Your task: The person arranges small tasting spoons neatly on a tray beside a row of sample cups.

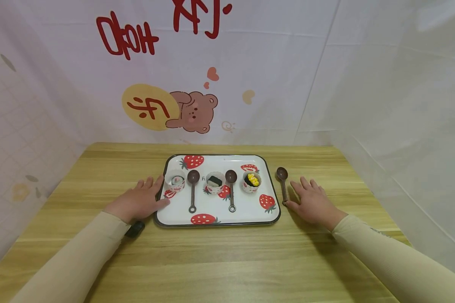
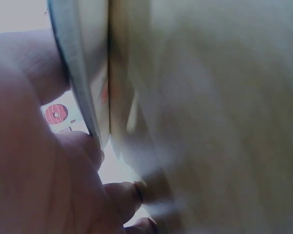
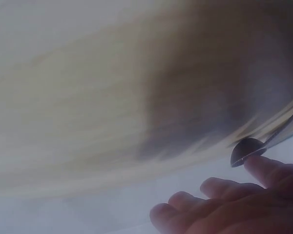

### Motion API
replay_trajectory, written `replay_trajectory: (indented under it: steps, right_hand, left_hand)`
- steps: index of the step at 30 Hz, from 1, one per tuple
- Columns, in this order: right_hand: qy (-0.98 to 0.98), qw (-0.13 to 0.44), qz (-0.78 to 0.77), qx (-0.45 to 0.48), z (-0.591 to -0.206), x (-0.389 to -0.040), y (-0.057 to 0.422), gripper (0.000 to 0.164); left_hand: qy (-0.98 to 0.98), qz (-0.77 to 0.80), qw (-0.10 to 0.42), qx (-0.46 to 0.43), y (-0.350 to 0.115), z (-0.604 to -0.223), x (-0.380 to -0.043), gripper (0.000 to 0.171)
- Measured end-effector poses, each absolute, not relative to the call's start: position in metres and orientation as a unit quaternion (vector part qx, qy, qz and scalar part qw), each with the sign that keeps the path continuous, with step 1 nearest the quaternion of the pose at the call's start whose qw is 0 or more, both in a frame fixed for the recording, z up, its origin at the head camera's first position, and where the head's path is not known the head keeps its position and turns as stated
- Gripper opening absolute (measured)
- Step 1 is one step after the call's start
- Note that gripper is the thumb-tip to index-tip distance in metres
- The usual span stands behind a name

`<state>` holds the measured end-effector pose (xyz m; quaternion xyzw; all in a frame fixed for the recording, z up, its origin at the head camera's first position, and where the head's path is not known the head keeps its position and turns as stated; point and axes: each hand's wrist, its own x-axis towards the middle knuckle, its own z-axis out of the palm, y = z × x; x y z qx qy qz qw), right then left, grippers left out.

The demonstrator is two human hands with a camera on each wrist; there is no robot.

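A white strawberry-print tray (image 1: 246, 215) with a dark rim lies on the table. My left hand (image 1: 138, 201) lies at its left edge, fingers extended along the outside and thumb over the rim. My right hand (image 1: 314, 203) rests to the right of the tray with its fingers spread. Beside it lies a brown measuring spoon (image 1: 282, 173), thumb tip right at the handle's end. On the tray stand a left paper cup (image 1: 175, 187), a middle paper cup (image 1: 214, 190) and a right paper cup (image 1: 250, 189), each holding a small sushi piece; the right one is yellow-topped.
Between the cups lie two more brown spoons, a left spoon (image 1: 193, 177) and a right spoon (image 1: 231, 177), handles toward me. A small black object (image 1: 135, 229) shows under my left wrist. White printed cloth (image 1: 265, 113) hangs behind the wooden table (image 1: 220, 256).
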<state>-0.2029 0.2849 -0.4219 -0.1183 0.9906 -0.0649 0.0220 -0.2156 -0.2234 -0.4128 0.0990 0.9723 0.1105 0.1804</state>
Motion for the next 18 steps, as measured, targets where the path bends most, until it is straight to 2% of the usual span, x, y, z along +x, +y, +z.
replay_trajectory:
  steps: [8,15,18]
  right_hand:
    - [0.991,0.02,-0.059,-0.122,-0.4238,-0.2035,0.2868,0.065]
    - [0.985,-0.013,-0.041,-0.167,-0.4243,-0.2026,0.2878,0.044]
    - [0.983,-0.017,-0.044,-0.175,-0.422,-0.2018,0.2859,0.041]
  left_hand:
    - [0.972,0.11,0.181,0.1,-0.2235,-0.4126,-0.2157,0.096]
    - [0.972,0.111,0.181,0.1,-0.2239,-0.4119,-0.2156,0.096]
    - [0.972,0.11,0.18,0.1,-0.2245,-0.4114,-0.2154,0.096]
